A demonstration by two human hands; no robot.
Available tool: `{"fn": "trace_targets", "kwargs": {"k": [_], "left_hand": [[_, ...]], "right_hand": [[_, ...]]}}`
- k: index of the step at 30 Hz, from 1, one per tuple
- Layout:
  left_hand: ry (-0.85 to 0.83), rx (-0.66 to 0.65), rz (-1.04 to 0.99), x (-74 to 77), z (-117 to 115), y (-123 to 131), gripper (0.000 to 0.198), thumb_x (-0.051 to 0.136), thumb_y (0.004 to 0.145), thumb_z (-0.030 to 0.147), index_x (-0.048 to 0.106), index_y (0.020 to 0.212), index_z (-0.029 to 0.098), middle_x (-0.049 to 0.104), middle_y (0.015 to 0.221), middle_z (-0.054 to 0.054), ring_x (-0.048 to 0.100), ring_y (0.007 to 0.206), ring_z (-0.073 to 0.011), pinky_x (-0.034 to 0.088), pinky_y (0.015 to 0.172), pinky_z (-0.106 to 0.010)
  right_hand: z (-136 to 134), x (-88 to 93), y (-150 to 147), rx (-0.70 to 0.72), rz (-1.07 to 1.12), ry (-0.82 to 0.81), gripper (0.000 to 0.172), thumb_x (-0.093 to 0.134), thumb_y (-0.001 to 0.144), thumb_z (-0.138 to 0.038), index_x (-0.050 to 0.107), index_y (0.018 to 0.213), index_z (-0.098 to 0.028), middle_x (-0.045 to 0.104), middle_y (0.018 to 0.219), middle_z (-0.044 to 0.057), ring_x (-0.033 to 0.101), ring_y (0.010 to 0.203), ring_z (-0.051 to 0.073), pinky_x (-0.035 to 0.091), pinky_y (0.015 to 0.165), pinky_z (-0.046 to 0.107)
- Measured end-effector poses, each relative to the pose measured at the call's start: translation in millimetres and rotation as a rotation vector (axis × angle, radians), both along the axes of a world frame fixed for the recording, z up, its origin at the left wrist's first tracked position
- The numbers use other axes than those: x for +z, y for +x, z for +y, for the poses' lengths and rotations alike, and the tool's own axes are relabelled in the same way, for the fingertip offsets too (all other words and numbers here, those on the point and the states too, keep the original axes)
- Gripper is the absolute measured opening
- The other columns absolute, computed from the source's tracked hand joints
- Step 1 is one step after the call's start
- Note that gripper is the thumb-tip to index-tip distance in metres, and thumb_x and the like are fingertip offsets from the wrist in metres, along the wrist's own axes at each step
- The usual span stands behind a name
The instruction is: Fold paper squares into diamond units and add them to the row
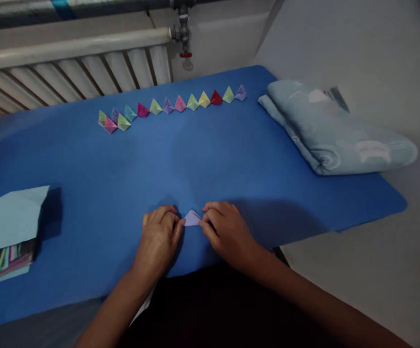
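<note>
A small piece of folded lilac paper (pixel 192 219), roughly triangular with its point away from me, is at the near edge of the blue surface. My left hand (pixel 160 234) pinches its left corner between thumb and fingers. On the other side, my right hand (pixel 228 232) grips the right corner, where a dark slit between the paper layers shows. Farther back stands a line of folded paper boats in several colours, among them a red boat (pixel 216 98) and a yellow boat (pixel 204 99).
At the left lies a stack of coloured paper (pixel 7 270) under a pale blue sheet (pixel 12 217). A folded grey-green blanket (pixel 340 130) rests at the right by the wall. Behind the blue surface (pixel 130 169) are a white radiator (pixel 75 53) and a red valve handle (pixel 186 55).
</note>
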State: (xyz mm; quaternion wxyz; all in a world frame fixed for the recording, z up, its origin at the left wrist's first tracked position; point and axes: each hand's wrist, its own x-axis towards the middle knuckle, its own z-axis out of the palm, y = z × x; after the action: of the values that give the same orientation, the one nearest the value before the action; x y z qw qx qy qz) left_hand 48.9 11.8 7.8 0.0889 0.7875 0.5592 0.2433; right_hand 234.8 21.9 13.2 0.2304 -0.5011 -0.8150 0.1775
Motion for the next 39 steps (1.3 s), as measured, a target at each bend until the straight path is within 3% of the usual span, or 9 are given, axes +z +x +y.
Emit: {"fn": "trace_targets", "kwargs": {"k": [17, 29, 33, 36, 39], "left_hand": [[0.003, 0.021, 0.027, -2.2, -2.1, 0.6, 0.018, 0.054, 0.090, 0.033, 0.059, 0.082, 0.018, 0.064, 0.099, -0.009, 0.060, 0.091, -0.0234, 0.043, 0.081, -0.042], [0.001, 0.062, 0.055, -4.2, -0.4, 2.2, 0.017, 0.058, 0.089, 0.033, 0.056, 0.080, 0.018, 0.064, 0.098, -0.007, 0.058, 0.092, -0.0228, 0.040, 0.080, -0.041], [0.097, 0.059, 0.126, -4.0, -4.2, 3.5, 0.016, 0.057, 0.090, 0.032, 0.058, 0.083, 0.018, 0.065, 0.098, -0.008, 0.058, 0.088, -0.0227, 0.041, 0.077, -0.039], [0.241, -0.034, 0.166, -3.9, -13.8, 8.9, 0.011, 0.052, 0.091, 0.019, 0.062, 0.096, 0.016, 0.067, 0.100, -0.010, 0.059, 0.089, -0.0220, 0.042, 0.080, -0.039], [0.253, -0.141, 0.201, -3.4, -24.8, 15.8, 0.021, 0.050, 0.092, 0.016, 0.062, 0.109, 0.014, 0.068, 0.108, -0.011, 0.060, 0.096, -0.0232, 0.041, 0.087, -0.041]], "right_hand": [[5.7, 5.7, -4.4, -0.002, -0.137, -0.047, 0.013, 0.051, 0.087, -0.018, 0.056, 0.075, -0.018, 0.063, 0.089, 0.009, 0.056, 0.085, 0.021, 0.041, 0.075, 0.035], [4.4, 0.0, -3.0, -0.054, -0.078, -0.046, 0.012, 0.055, 0.085, -0.021, 0.053, 0.073, -0.019, 0.064, 0.089, 0.006, 0.054, 0.085, 0.021, 0.035, 0.073, 0.035], [4.0, -1.3, -2.8, -0.071, -0.059, -0.048, 0.011, 0.057, 0.085, -0.021, 0.054, 0.074, -0.019, 0.064, 0.090, 0.005, 0.052, 0.085, 0.021, 0.032, 0.072, 0.034], [3.4, 1.5, -4.3, -0.071, -0.084, -0.069, 0.010, 0.057, 0.084, -0.020, 0.055, 0.075, -0.019, 0.065, 0.092, 0.005, 0.052, 0.087, 0.022, 0.031, 0.072, 0.034], [3.0, 3.4, -5.3, -0.070, -0.112, -0.089, 0.009, 0.057, 0.085, -0.021, 0.056, 0.076, -0.019, 0.065, 0.094, 0.006, 0.052, 0.090, 0.023, 0.031, 0.073, 0.035]]}}
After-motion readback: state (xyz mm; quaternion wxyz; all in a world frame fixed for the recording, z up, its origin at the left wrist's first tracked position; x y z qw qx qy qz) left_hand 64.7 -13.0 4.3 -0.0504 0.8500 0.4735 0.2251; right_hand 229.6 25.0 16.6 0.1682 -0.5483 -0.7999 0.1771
